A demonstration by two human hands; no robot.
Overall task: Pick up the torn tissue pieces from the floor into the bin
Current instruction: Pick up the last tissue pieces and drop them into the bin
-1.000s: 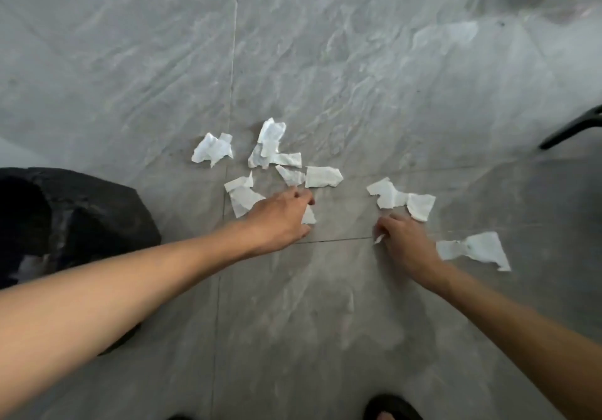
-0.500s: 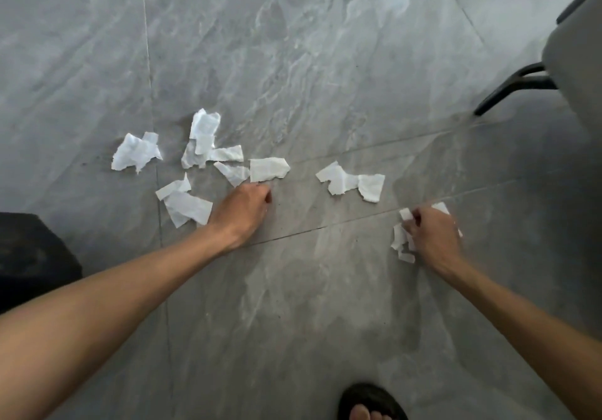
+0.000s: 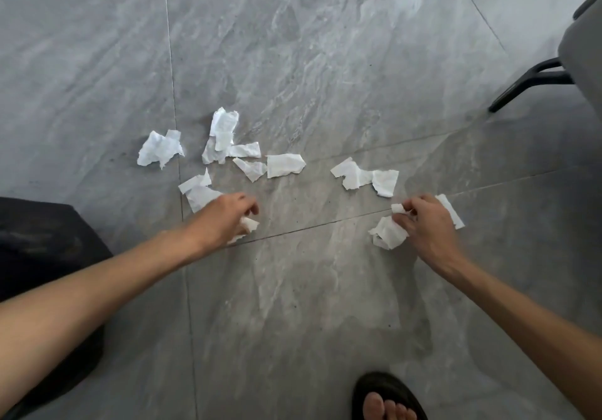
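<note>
Several torn white tissue pieces point(image 3: 286, 165) lie scattered on the grey tiled floor ahead of me. My left hand point(image 3: 224, 217) is low over the floor, fingers closed on a small tissue piece point(image 3: 248, 225), and it partly covers another piece point(image 3: 198, 193). My right hand point(image 3: 426, 224) grips a bunch of crumpled tissue pieces point(image 3: 387, 234); a strip point(image 3: 451, 209) sticks out behind it. A pair of pieces point(image 3: 365, 176) lies just beyond my right hand. The bin point(image 3: 39, 240), lined with a black bag, sits at the left edge under my left forearm.
A grey chair point(image 3: 583, 48) with black legs point(image 3: 527, 82) stands at the far right. My foot in a black sandal point(image 3: 387, 397) is at the bottom edge. Bare grey tile lies between my arms and beyond the pieces.
The view has shifted back to the left. My left hand has drawn back with a small piece in it. My right hand has gathered more tissue and lifted slightly.
</note>
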